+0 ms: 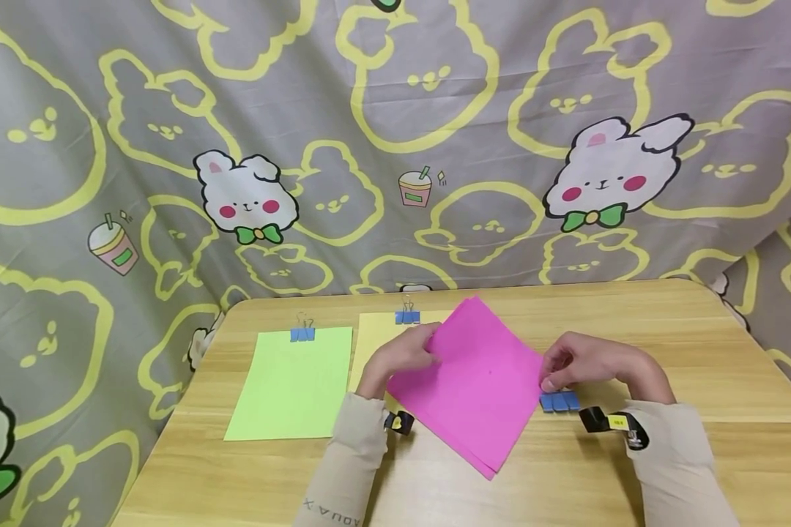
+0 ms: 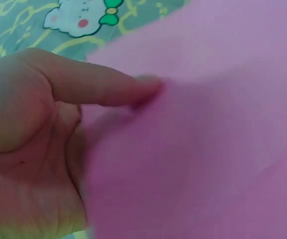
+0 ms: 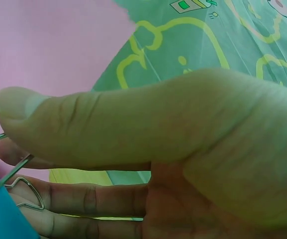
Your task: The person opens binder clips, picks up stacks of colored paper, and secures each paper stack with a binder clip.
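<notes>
Two-handed; judged to be at the clipping step. Grips magenta paper (image 1: 481, 388) near its left corner with left hand (image 1: 405, 350), thumb on top; pinches wire handles (image 3: 9, 177) of blue binder clip (image 1: 559, 402) with right hand (image 1: 593, 359), just beside the paper's right corner. Cannot confirm contact between clip and paper. Likely calls next for squeezing the handles and seating the clip on the edge. Counts three clips, including one (image 1: 302, 334) on lime-green paper (image 1: 296, 391) and one (image 1: 407, 318) on yellow paper (image 1: 374, 331); at least two magenta sheets.

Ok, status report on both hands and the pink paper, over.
Left hand grips pink sheets. Right hand holds blue clip near their right corner. Yellow sheet partly hidden by them.
</notes>
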